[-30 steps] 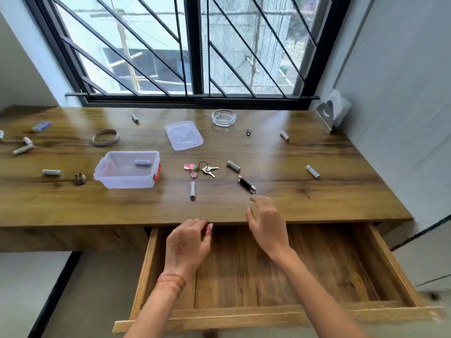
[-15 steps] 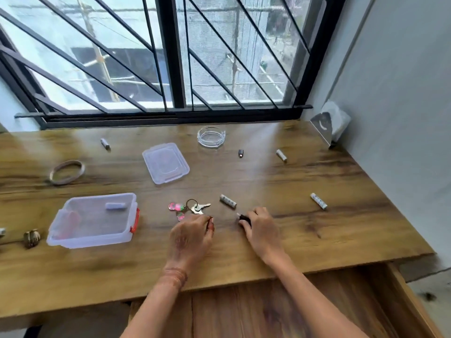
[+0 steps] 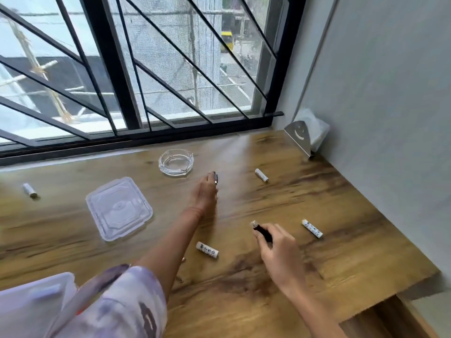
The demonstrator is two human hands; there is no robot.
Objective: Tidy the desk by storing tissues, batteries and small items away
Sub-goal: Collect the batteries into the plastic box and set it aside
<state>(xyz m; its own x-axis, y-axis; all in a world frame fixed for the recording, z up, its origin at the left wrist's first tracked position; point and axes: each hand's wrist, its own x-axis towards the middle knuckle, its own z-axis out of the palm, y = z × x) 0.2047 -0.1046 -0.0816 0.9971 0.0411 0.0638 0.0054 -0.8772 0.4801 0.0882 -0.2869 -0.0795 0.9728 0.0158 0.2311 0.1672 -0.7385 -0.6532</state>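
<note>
Wooden surface [image 3: 366,252] ran beneath a black-barred window [image 3: 109,69], with a grey wall along its right edge. Dark print showed on the casings of the batteries [image 3: 207,250] but could not be read. A smiling face was cut into the metal tissue holder [image 3: 298,136], which stood in the far right corner with tissues [image 3: 317,132] behind it.

Count: four white batteries, one glass ashtray [image 3: 175,162], one clear lid [image 3: 119,208], one clear container [image 3: 31,296].
- The first lay between the forearms.
- One battery [image 3: 261,174] lay toward the far right.
- One battery [image 3: 312,228] lay near the right edge.
- One battery [image 3: 29,190] lay toward the far left.

The ashtray sat near the far edge, with the lid left of the left arm. The container, blurred, sat at the near left corner, partly hidden by a patterned sleeve [image 3: 117,301].

The left hand [image 3: 204,191] reached just beside the ashtray, fingertips at a small dark item [image 3: 215,178]; grasp or mere touch could not be determined. The right hand [image 3: 278,250] gripped a black stick [image 3: 262,231] with a metal tip. An open drawer [image 3: 390,320] showed below the near right corner.
</note>
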